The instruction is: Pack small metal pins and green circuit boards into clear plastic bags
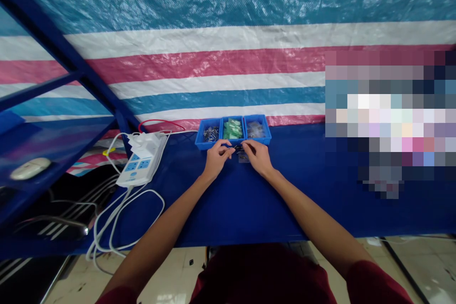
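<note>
Three blue bins stand side by side at the back of the blue table. The left bin point(209, 133) holds small metal pieces, the middle one green packets point(232, 129), the right one clear plastic bags point(255, 129). Just in front of them, my left hand point(217, 156) has its thumb and fingers pinched around something small and thin. My right hand point(259, 155) is closed at the fingertips, beside small dark pieces; what it holds is too small to make out. A small clear bag point(244, 157) lies on the table between my hands.
At the left, a white power strip point(141, 165) with plugs and looped white cables point(113, 228) lies on the table point(245, 209). A white mouse point(31, 168) sits on a blue shelf at the far left. Striped sheeting hangs behind. The right side is pixelated.
</note>
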### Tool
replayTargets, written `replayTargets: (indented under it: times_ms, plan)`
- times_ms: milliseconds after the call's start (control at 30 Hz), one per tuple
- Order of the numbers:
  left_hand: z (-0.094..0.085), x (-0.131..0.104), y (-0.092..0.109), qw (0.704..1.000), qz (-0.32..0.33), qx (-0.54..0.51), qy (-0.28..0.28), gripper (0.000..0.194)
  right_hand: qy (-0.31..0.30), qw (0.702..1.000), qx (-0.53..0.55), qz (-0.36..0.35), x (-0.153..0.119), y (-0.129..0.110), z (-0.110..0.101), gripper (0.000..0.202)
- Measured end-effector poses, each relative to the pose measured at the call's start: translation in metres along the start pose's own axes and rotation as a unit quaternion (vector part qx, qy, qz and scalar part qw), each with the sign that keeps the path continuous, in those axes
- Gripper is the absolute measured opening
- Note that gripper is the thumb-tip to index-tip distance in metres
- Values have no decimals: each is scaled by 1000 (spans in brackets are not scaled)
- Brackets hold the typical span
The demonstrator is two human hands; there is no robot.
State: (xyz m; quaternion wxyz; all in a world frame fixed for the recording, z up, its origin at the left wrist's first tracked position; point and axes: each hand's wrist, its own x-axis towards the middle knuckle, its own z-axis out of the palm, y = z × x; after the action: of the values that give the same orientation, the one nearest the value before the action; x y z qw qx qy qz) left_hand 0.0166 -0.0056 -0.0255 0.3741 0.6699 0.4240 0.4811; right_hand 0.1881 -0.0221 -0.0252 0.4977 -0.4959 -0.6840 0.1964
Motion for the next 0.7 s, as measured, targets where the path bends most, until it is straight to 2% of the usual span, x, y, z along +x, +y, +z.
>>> replayTargets:
  times_ms: [167,300,400,500,700]
  plan:
    - [1,-1,3,1000,-6,-3,-20,26,-52,998,3,-44,-1,3,2,25]
    - [0,-1,3,999,-3,-19,-33,26,-66,996,6,-52,-2,3,4,19]
    - [1,-2,2,998,-7,-30,-51,28,-62,996,17,-59,-2,2,3,18]
    - [0,-1,2,998,-11,-44,-44,28,-59,996,14,-71,-2,2,3,23]
    - [-1,-1,4,999,3,26,-36,32,8,1000,13,-26,1,4,2,24]
